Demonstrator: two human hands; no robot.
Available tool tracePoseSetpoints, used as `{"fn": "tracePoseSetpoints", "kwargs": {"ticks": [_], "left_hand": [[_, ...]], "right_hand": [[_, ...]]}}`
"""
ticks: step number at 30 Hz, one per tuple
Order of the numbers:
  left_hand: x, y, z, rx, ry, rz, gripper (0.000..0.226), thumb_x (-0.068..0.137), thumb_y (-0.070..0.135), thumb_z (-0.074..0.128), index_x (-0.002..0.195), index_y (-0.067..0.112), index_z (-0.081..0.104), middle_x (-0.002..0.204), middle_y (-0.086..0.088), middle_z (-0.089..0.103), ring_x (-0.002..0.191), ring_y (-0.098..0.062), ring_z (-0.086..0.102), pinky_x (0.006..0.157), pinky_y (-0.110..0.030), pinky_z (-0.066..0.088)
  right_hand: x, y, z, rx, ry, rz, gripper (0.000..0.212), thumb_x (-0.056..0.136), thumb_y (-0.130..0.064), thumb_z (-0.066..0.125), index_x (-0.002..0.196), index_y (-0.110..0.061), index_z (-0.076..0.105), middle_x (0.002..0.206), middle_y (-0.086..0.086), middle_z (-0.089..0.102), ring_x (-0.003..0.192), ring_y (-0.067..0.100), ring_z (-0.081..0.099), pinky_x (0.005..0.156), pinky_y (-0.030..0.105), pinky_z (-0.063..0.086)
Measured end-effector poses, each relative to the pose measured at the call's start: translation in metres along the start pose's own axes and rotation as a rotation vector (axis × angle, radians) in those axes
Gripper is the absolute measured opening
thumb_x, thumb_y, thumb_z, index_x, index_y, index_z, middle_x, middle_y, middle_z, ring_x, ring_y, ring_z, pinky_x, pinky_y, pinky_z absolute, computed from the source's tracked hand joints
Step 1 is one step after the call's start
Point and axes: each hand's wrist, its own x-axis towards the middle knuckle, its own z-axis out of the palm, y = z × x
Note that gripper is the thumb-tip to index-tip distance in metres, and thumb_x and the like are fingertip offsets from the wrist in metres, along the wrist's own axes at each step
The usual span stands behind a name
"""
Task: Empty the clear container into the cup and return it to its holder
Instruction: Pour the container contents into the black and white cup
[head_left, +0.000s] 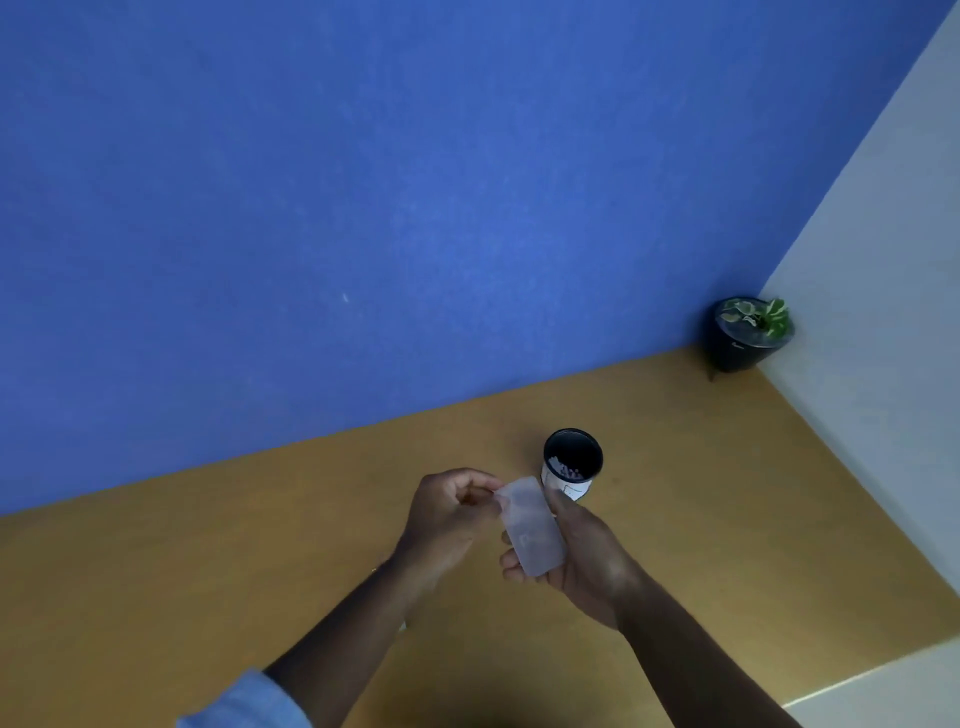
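Note:
A clear, frosted flat container (530, 525) lies tilted in my right hand (582, 561), which cups it from below and the right. My left hand (447, 512) pinches the container's upper left corner with its fingertips. Just beyond the container a cup (571, 462) with a dark inside and a white printed outside stands upright on the brown table (260, 545); small pale pieces show inside it. The container's top end points toward the cup and sits close to its near side. I cannot tell what is inside the container. No holder is in view.
A small plant in a black pot (743, 335) stands at the table's far right corner, against the blue wall (363, 208) and a white wall (883, 260). A pale floor strip (883, 696) shows at the lower right.

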Motion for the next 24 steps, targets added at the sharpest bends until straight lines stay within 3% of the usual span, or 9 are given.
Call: {"fn": "tracePoseSetpoints", "kwargs": {"ticks": [6, 9, 12, 14, 17, 19, 21, 24], "left_hand": [[-0.024, -0.022, -0.014, 0.031, 0.005, 0.005, 0.01, 0.091, 0.008, 0.084, 0.096, 0.016, 0.085, 0.087, -0.006, 0.082, 0.076, -0.007, 0.074, 0.068, -0.024, 0.058], [-0.033, -0.028, -0.021, 0.027, 0.018, -0.012, 0.01, 0.091, 0.007, 0.084, 0.101, 0.008, 0.085, 0.088, -0.007, 0.082, 0.076, -0.006, 0.074, 0.067, -0.021, 0.058], [-0.041, -0.035, -0.028, 0.004, 0.028, -0.018, 0.01, 0.091, 0.007, 0.085, 0.101, 0.012, 0.086, 0.086, -0.003, 0.083, 0.076, -0.005, 0.075, 0.067, -0.021, 0.059], [-0.046, -0.037, -0.032, -0.033, 0.023, -0.019, 0.011, 0.09, 0.012, 0.087, 0.098, 0.019, 0.086, 0.086, -0.006, 0.084, 0.076, -0.006, 0.076, 0.067, -0.022, 0.059], [-0.052, -0.043, -0.041, -0.09, 0.032, -0.038, 0.01, 0.08, 0.039, 0.086, 0.089, 0.036, 0.087, 0.083, 0.002, 0.085, 0.076, -0.007, 0.077, 0.068, -0.025, 0.06], [-0.051, -0.052, -0.055, -0.054, 0.064, -0.041, 0.019, 0.075, 0.054, 0.08, 0.089, 0.042, 0.086, 0.089, 0.008, 0.086, 0.083, -0.005, 0.077, 0.073, -0.027, 0.059], [-0.051, -0.062, -0.076, 0.044, 0.126, -0.041, 0.027, 0.075, 0.055, 0.077, 0.095, 0.039, 0.084, 0.095, 0.01, 0.085, 0.089, -0.001, 0.076, 0.078, -0.029, 0.059], [-0.05, -0.081, -0.111, 0.254, 0.175, -0.089, 0.041, 0.087, 0.029, 0.083, 0.126, 0.026, 0.075, 0.128, 0.004, 0.076, 0.12, -0.013, 0.069, 0.095, -0.039, 0.056]], "right_hand": [[-0.011, 0.016, 0.026, -0.114, 0.026, -0.021, 0.04, 0.103, -0.047, 0.057, 0.113, -0.014, 0.078, 0.086, 0.013, 0.071, 0.069, 0.031, 0.071, 0.065, 0.042, 0.062], [-0.015, 0.021, 0.033, -0.139, 0.018, -0.012, 0.039, 0.105, -0.045, 0.059, 0.117, -0.012, 0.076, 0.086, 0.013, 0.07, 0.068, 0.03, 0.07, 0.064, 0.04, 0.062], [-0.018, 0.026, 0.039, -0.18, -0.028, -0.022, 0.031, 0.105, -0.033, 0.066, 0.124, -0.01, 0.072, 0.089, 0.014, 0.069, 0.072, 0.029, 0.069, 0.067, 0.041, 0.062], [-0.019, 0.028, 0.042, -0.194, -0.038, -0.023, 0.027, 0.103, -0.024, 0.069, 0.126, -0.009, 0.071, 0.089, 0.015, 0.069, 0.073, 0.029, 0.069, 0.068, 0.041, 0.061], [-0.018, 0.032, 0.044, -0.184, -0.017, -0.011, 0.025, 0.103, -0.016, 0.068, 0.126, -0.006, 0.07, 0.088, 0.016, 0.068, 0.073, 0.03, 0.069, 0.069, 0.041, 0.061], [-0.017, 0.032, 0.042, -0.159, -0.006, -0.004, 0.025, 0.102, -0.015, 0.069, 0.126, -0.007, 0.07, 0.09, 0.019, 0.07, 0.075, 0.032, 0.07, 0.069, 0.042, 0.062], [-0.016, 0.033, 0.039, -0.158, 0.004, 0.001, 0.027, 0.102, -0.016, 0.069, 0.128, -0.01, 0.07, 0.096, 0.021, 0.074, 0.079, 0.035, 0.073, 0.071, 0.043, 0.062], [-0.013, 0.034, 0.035, -0.149, 0.016, 0.005, 0.029, 0.102, -0.015, 0.067, 0.131, -0.012, 0.069, 0.107, 0.022, 0.078, 0.084, 0.037, 0.076, 0.07, 0.042, 0.062]]}}
